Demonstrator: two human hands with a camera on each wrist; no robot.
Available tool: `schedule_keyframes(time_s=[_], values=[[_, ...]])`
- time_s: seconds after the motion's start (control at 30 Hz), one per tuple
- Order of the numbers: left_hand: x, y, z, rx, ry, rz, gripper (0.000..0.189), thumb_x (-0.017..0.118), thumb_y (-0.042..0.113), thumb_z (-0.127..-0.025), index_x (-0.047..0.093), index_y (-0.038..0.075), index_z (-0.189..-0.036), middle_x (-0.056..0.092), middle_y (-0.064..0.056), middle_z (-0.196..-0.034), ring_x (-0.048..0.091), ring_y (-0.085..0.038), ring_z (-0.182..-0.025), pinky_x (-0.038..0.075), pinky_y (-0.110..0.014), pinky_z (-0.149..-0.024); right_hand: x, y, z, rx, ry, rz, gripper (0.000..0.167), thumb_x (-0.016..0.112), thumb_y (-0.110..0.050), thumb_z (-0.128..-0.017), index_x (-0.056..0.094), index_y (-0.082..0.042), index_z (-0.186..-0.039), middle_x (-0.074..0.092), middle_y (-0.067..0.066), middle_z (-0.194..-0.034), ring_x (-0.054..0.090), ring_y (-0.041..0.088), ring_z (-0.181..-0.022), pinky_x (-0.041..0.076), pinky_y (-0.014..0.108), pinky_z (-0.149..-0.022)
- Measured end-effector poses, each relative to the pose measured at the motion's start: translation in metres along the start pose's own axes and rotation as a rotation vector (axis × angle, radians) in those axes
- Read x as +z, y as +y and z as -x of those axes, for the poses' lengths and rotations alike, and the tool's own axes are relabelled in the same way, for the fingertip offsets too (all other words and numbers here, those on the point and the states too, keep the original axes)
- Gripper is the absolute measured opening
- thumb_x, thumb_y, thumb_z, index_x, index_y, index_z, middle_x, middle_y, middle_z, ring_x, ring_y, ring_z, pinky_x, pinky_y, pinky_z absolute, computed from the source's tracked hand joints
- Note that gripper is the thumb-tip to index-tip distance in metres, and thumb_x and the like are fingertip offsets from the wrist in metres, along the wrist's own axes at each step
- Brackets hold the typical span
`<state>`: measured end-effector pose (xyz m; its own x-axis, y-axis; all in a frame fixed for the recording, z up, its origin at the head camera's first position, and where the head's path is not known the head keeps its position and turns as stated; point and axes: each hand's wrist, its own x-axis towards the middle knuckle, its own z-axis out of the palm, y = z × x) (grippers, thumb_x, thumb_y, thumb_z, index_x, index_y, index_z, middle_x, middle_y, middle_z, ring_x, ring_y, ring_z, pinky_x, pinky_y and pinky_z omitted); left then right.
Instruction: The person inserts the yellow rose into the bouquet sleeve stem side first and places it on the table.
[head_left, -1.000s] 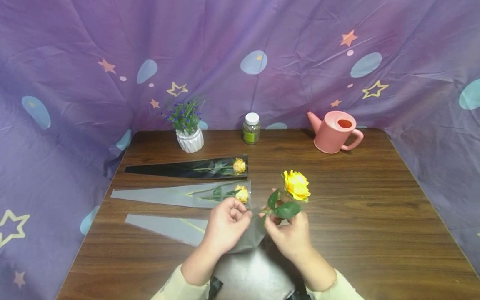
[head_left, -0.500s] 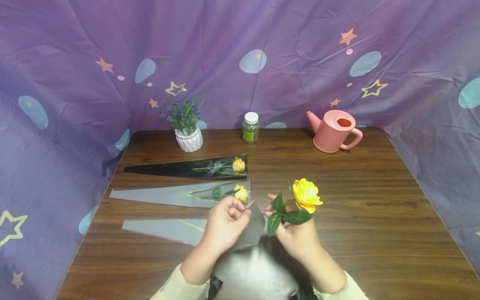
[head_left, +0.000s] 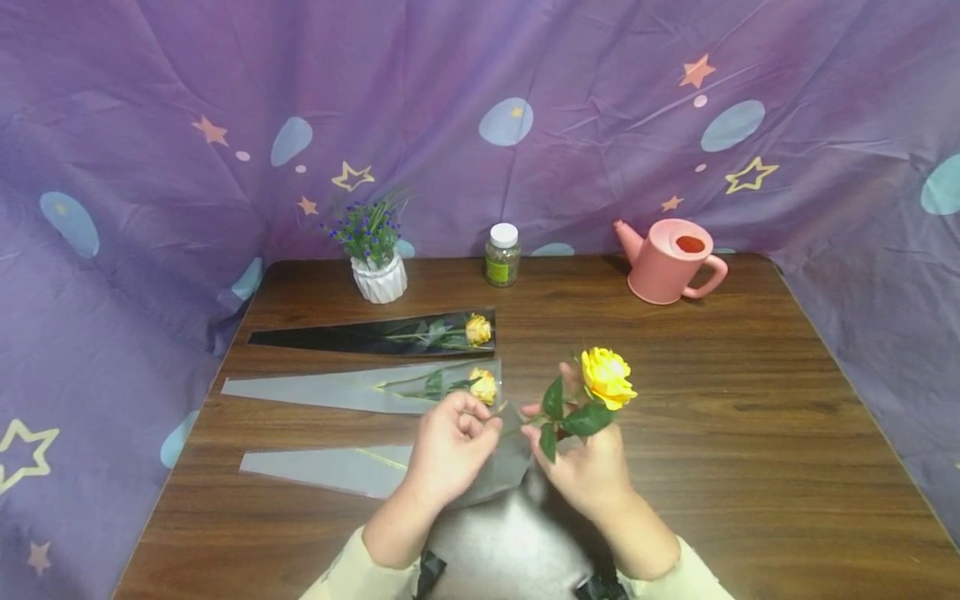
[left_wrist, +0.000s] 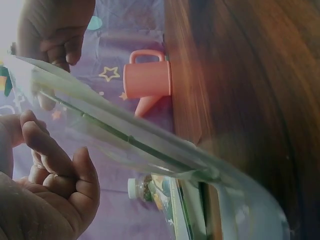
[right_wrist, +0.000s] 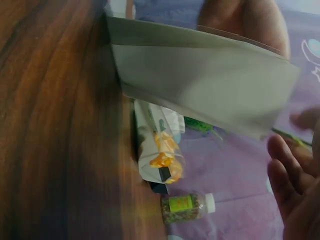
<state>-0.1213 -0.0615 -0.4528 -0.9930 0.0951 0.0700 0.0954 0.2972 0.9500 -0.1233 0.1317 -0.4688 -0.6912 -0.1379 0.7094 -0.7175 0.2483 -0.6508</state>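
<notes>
In the head view my left hand point(head_left: 450, 454) pinches the open end of a translucent flower sleeve point(head_left: 318, 471), which slants left under the wrist. My right hand point(head_left: 588, 475) holds a yellow rose point(head_left: 607, 377) just below its green leaves, with the bloom tipped up and right. Its stem point(left_wrist: 105, 127) runs inside the sleeve, as the left wrist view shows. Leaves and bloom are outside the mouth. The right wrist view has the sleeve's pale flat side point(right_wrist: 200, 75) in front of the left hand, and the right fingers point(right_wrist: 285, 165) near its mouth.
Two sleeved roses lie farther back, one in a black sleeve point(head_left: 322, 336), one in a white sleeve point(head_left: 300, 389). Along the rear edge of the wooden table point(head_left: 735, 450) stand a potted plant point(head_left: 380, 279), a white-capped jar point(head_left: 502, 258) and a pink watering can point(head_left: 663, 271).
My right hand and the rose shifted right and toward me, then slightly back left. The sleeve's narrow end swung a little toward me, while my left hand stayed nearly still.
</notes>
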Motion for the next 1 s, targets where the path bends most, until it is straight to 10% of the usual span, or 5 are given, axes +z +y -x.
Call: schedule_keyframes(time_s=[0.23,0.37,0.57,1.0], values=[[-0.001,-0.001,-0.001,-0.006,0.014,-0.012,0.01,0.072,0.004,-0.092,0.062,0.006,-0.091,0.066,0.003,-0.063,0.055,-0.007,-0.051,0.04,-0.022,-0.047,-0.009,-0.002,-0.001,0.062,-0.045,-0.248,0.062,0.06,-0.023,-0.103,0.044,0.013,-0.15,0.073,0.015,-0.117,0.068,0.015,-0.093,0.054,0.024,-0.071],[0.0,-0.001,-0.001,-0.012,0.007,-0.001,0.011,0.073,0.004,-0.092,0.062,0.006,-0.091,0.066,0.003,-0.063,0.056,-0.008,-0.051,0.04,-0.022,-0.047,-0.007,-0.005,-0.005,0.065,0.068,-0.273,0.043,0.031,-0.008,-0.111,0.059,0.017,-0.133,0.074,0.004,-0.121,0.068,0.013,-0.095,0.053,0.026,-0.064],[0.001,0.0,-0.001,-0.023,0.003,0.0,0.012,0.073,0.004,-0.092,0.062,0.007,-0.091,0.065,0.004,-0.063,0.056,-0.007,-0.052,0.044,-0.023,-0.052,-0.005,-0.01,-0.007,0.15,0.196,-0.271,0.03,0.039,0.021,-0.099,0.063,0.022,-0.117,0.076,-0.005,-0.119,0.07,0.008,-0.109,0.053,0.021,-0.096],[0.005,0.001,0.001,0.02,0.047,-0.009,0.012,0.073,0.004,-0.092,0.062,0.008,-0.09,0.065,0.005,-0.062,0.056,-0.007,-0.051,0.045,-0.023,-0.052,0.003,-0.022,-0.009,0.43,0.384,-0.262,0.015,0.066,0.02,-0.089,0.076,0.01,-0.094,0.079,-0.005,-0.087,0.075,0.006,-0.08,0.059,0.019,-0.073]])
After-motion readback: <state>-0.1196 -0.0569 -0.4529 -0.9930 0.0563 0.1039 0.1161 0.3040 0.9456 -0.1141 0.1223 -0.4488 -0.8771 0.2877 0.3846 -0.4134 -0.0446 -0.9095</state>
